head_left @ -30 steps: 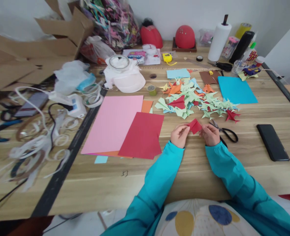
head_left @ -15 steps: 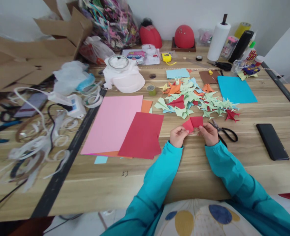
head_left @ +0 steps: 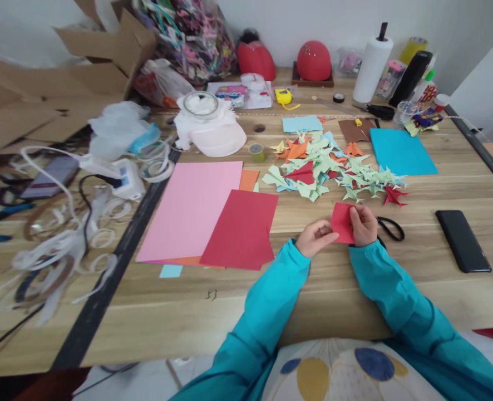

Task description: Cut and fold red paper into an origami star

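A small red folded paper [head_left: 341, 222] is held just above the wooden table [head_left: 355, 289] between both hands. My right hand [head_left: 363, 225] pinches its right edge with curled fingers. My left hand [head_left: 315, 238] touches its lower left edge with its fingertips, fingers curled. Both arms wear teal sleeves. Just beyond the hands lies a pile of folded paper figures [head_left: 330, 167] in green, orange and red.
Black scissors [head_left: 390, 228] lie right of my right hand, a black phone [head_left: 462, 240] farther right. Red [head_left: 240, 228] and pink [head_left: 192, 209] sheets lie to the left, a blue sheet [head_left: 400, 151] at back right. Tape rolls, cables and cardboard crowd the left side.
The red paper has been turned and flattened from a pointed fold to a squarish piece. Both hands shifted slightly right with it.
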### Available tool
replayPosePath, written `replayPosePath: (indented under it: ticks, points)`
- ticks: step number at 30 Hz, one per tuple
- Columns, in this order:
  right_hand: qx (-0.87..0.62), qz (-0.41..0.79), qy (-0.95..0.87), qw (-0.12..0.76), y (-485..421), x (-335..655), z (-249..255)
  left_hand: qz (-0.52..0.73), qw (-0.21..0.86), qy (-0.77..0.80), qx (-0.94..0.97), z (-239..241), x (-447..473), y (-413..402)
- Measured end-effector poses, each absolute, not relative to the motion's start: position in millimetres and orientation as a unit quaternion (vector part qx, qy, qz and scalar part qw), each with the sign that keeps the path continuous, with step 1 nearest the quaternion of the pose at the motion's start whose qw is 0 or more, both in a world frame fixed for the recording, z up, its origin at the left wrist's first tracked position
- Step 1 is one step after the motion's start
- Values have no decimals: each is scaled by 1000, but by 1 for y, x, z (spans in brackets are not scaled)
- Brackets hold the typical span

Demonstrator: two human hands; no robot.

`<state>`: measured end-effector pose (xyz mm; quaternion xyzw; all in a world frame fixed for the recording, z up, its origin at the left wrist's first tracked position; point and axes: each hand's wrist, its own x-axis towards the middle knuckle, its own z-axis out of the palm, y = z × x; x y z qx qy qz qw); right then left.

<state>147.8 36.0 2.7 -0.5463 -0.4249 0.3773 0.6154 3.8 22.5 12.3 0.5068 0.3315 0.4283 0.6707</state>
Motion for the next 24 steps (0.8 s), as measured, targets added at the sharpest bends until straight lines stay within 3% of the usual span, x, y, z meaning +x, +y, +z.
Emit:
replayPosePath:
  ticks: [12,18,24]
  points:
    - [-471,414,-516,584,24,143,9,598,511,489,377,-1,4,33]
    - [-422,346,-703,457,19,140,8,626,469,530,327,1,-1,39]
    - [-438,247,-749,432,21,138,1,618,506,496,341,8,5,34]
